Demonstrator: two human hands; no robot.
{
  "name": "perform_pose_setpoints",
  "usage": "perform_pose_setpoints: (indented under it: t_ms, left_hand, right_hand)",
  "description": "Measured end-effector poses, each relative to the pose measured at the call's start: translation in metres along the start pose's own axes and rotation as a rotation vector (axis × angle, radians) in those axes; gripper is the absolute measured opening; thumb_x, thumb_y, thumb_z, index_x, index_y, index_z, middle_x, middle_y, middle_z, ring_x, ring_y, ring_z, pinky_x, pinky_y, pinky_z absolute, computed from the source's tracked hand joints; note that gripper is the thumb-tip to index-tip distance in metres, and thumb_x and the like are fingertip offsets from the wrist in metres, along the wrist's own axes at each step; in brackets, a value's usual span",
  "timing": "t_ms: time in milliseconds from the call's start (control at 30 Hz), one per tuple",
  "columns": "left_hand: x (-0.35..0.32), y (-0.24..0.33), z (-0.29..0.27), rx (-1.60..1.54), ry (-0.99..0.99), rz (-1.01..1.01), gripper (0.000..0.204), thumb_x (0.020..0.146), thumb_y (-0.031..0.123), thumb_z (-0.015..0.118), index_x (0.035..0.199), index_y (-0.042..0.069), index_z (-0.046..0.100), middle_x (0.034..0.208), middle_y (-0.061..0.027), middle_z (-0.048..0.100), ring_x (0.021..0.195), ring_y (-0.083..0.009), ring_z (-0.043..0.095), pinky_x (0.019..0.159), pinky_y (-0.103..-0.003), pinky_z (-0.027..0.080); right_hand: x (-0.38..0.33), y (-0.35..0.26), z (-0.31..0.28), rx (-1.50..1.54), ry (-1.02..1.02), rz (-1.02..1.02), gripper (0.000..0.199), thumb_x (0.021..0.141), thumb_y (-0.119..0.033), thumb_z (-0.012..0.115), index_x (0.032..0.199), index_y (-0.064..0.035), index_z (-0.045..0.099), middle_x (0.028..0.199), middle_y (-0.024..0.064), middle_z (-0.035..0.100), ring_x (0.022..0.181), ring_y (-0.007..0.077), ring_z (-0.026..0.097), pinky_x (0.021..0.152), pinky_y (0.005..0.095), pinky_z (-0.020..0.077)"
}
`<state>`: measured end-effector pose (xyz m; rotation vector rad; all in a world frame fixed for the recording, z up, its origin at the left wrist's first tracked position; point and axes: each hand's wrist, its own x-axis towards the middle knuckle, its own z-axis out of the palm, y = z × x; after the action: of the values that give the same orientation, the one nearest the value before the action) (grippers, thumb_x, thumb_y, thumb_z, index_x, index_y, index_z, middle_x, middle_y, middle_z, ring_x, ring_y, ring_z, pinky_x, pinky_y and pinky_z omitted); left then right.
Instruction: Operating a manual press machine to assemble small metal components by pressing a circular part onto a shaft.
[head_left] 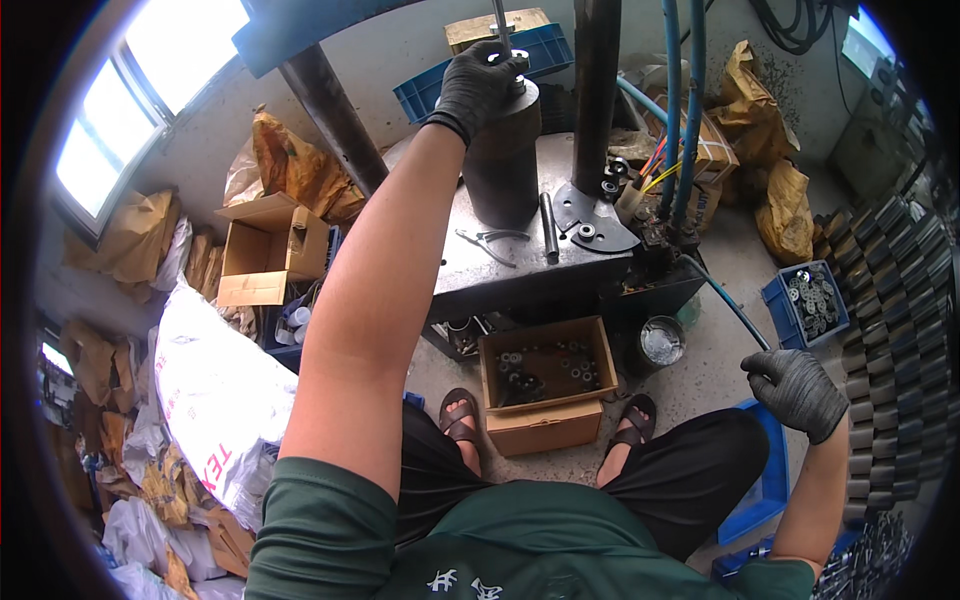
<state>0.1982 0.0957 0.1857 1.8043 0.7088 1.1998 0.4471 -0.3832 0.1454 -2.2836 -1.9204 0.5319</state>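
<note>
My left hand (472, 92), in a dark grey glove, reaches to the top of a thick dark metal cylinder (503, 170) standing on a metal press table (465, 270). Its fingers close on a small shiny metal ring-like part (519, 60), just under a thin upright rod (501, 25). The fingers partly hide this part. At the right, my gloved right hand (798, 390) is wrapped round the end of a long lever (730, 302). On the table lie pliers (490, 241), a short dark metal bar (549, 228) and a fan-shaped metal plate (597, 222).
Below the table sits a cardboard box (548, 375) of small rings, between my feet. A metal can (661, 342) stands beside it. Farther right is a blue crate (806, 304) of metal parts near stacked metal pieces (900, 330). A white sack (220, 390) leans at left.
</note>
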Motion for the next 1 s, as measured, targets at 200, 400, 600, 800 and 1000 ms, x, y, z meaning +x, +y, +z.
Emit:
perform_pose_setpoints:
  t_ms: [200, 400, 600, 800, 1000]
  left_hand:
    - [0.0, -0.002, -0.001, 0.066, 0.001, 0.023, 0.038, 0.09, 0.026, 0.081, 0.116, 0.001, 0.069, 0.089, -0.0047, 0.07, 0.078, -0.0096, 0.066, 0.072, -0.026, 0.057]
    - [0.006, -0.005, -0.001, 0.143, 0.033, 0.074, 0.039, 0.089, 0.026, 0.081, 0.119, 0.005, 0.07, 0.09, -0.0072, 0.073, 0.076, -0.0101, 0.069, 0.071, -0.026, 0.058]
    - [-0.001, 0.005, 0.001, 0.075, 0.023, -0.04, 0.036, 0.089, 0.025, 0.08, 0.12, 0.007, 0.071, 0.093, -0.0084, 0.076, 0.074, -0.0095, 0.07, 0.069, -0.025, 0.059]
    - [0.003, 0.0, 0.002, 0.039, -0.007, -0.009, 0.034, 0.091, 0.023, 0.079, 0.117, 0.003, 0.068, 0.085, -0.0041, 0.066, 0.074, -0.0096, 0.064, 0.067, -0.025, 0.057]
    - [0.013, -0.016, -0.003, 0.033, -0.054, 0.024, 0.04, 0.088, 0.023, 0.079, 0.121, 0.004, 0.066, 0.091, -0.0064, 0.072, 0.081, -0.0111, 0.069, 0.076, -0.026, 0.059]
  right_hand:
    - [0.002, 0.0, 0.001, 0.209, 0.296, 0.001, 0.027, 0.09, -0.008, 0.061, 0.113, 0.0036, 0.07, 0.101, 0.0226, 0.072, 0.094, 0.0355, 0.072, 0.085, 0.0402, 0.0564]
    - [0.019, -0.002, -0.013, 0.014, 0.565, -0.101, 0.021, 0.093, -0.006, 0.062, 0.111, 0.0032, 0.07, 0.101, 0.0212, 0.071, 0.094, 0.0351, 0.071, 0.085, 0.0402, 0.0556]
    - [0.109, 0.009, -0.083, -0.054, 1.119, -0.284, 0.018, 0.098, -0.011, 0.065, 0.109, 0.0008, 0.071, 0.099, 0.0205, 0.072, 0.094, 0.0315, 0.072, 0.083, 0.0368, 0.0557]
    - [0.178, 0.025, -0.133, -0.093, 1.054, -0.118, 0.03, 0.098, -0.029, 0.064, 0.117, -0.0073, 0.072, 0.107, 0.0187, 0.073, 0.101, 0.0328, 0.072, 0.087, 0.0384, 0.0555]
    - [0.195, 0.038, -0.151, -0.172, 0.955, 0.034, 0.035, 0.097, -0.037, 0.061, 0.121, -0.0134, 0.071, 0.112, 0.0172, 0.072, 0.104, 0.0366, 0.069, 0.091, 0.0431, 0.0539]
